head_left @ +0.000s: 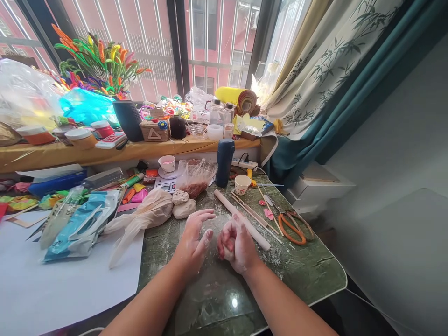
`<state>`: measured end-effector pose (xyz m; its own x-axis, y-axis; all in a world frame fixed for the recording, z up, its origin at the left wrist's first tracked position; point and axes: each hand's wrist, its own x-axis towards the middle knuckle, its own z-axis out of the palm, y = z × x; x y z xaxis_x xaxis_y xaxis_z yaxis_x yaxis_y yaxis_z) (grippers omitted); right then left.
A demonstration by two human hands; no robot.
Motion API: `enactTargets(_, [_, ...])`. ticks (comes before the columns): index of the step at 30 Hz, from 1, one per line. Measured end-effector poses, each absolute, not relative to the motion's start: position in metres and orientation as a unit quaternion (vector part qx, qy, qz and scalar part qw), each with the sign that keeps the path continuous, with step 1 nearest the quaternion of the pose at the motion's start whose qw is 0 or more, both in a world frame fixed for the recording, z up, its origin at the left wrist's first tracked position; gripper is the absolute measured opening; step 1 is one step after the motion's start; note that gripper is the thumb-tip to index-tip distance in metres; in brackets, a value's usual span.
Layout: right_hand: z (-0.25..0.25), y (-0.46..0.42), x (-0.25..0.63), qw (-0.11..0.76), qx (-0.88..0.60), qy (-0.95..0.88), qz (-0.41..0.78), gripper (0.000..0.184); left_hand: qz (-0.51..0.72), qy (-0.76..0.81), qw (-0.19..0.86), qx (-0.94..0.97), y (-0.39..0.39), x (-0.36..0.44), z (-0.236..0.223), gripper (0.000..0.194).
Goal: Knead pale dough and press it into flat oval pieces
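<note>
My right hand is closed around a small lump of pale dough, which shows between the palm and the curled fingers. Just to its left, my left hand is held apart with fingers and thumb spread, nothing in it. Whitish powder dusts the fingers of both hands. Beneath them lies a clear sheet on the dark green tabletop. A pale rolling pin lies slantwise right beside my right hand. Beyond my left hand sit two larger dough lumps, one on the other, next to a thin plastic bag.
Scissors with orange handles, thin wooden sticks and a paper cup are at the right. Behind stand a dark blue bottle, a bag of brown stuff and a scale. A blue wipes packet lies left.
</note>
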<state>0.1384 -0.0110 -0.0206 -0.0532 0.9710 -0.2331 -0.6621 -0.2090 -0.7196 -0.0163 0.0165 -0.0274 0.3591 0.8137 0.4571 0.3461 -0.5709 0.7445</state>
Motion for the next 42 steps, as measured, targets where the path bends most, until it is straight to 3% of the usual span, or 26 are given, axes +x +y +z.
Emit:
enactTargets(4, [-0.022, -0.007, 0.134, 0.611, -0.377, -0.17, 0.675, 0.059, 0.414, 0.343, 0.247, 0.807, 0.007, -0.01, -0.019, 0.027])
enactTargets(8, [-0.003, -0.016, 0.125, 0.617, -0.329, -0.151, 0.699, 0.043, 0.395, 0.35, 0.269, 0.806, -0.005, -0.001, -0.012, 0.031])
enactTargets(12, [0.016, -0.032, 0.122, 0.547, -0.227, -0.196, 0.782, 0.055, 0.446, 0.446, 0.336, 0.699, 0.002, -0.005, -0.01, 0.021])
enactTargets(14, [0.016, -0.035, 0.126, 0.526, -0.234, -0.194, 0.795, 0.059, 0.525, 0.484, 0.419, 0.561, 0.012, -0.011, -0.007, 0.035])
enactTargets(17, [0.004, -0.032, 0.131, 0.538, -0.314, -0.207, 0.754, 0.049, 0.615, 0.45, 0.573, 0.302, 0.027, -0.02, 0.001, 0.059])
enactTargets(21, [-0.013, -0.03, 0.125, 0.542, -0.361, -0.221, 0.726, 0.038, 0.613, 0.37, 0.664, 0.216, 0.031, -0.019, 0.007, 0.067])
enactTargets(24, [-0.015, -0.035, 0.112, 0.543, -0.348, -0.142, 0.751, 0.035, 0.617, 0.366, 0.635, 0.287, 0.022, -0.014, 0.002, 0.069])
enactTargets(27, [-0.01, -0.038, 0.103, 0.526, -0.3, -0.041, 0.795, 0.028, 0.582, 0.376, 0.54, 0.479, 0.012, -0.011, -0.005, 0.067])
enactTargets(32, [0.002, -0.026, 0.112, 0.586, -0.267, 0.042, 0.764, 0.035, 0.358, 0.245, 0.367, 0.823, 0.001, -0.009, -0.004, 0.051])
enactTargets(34, [0.004, -0.019, 0.121, 0.598, -0.288, 0.071, 0.745, 0.043, 0.363, 0.212, 0.335, 0.843, -0.001, -0.009, -0.004, 0.049])
enactTargets(38, [0.0, -0.01, 0.134, 0.583, -0.357, 0.05, 0.729, 0.058, 0.49, 0.258, 0.321, 0.768, -0.002, -0.013, -0.011, 0.042])
enactTargets(42, [-0.009, -0.005, 0.136, 0.599, -0.327, -0.049, 0.73, 0.066, 0.575, 0.313, 0.401, 0.641, 0.003, -0.01, -0.019, 0.04])
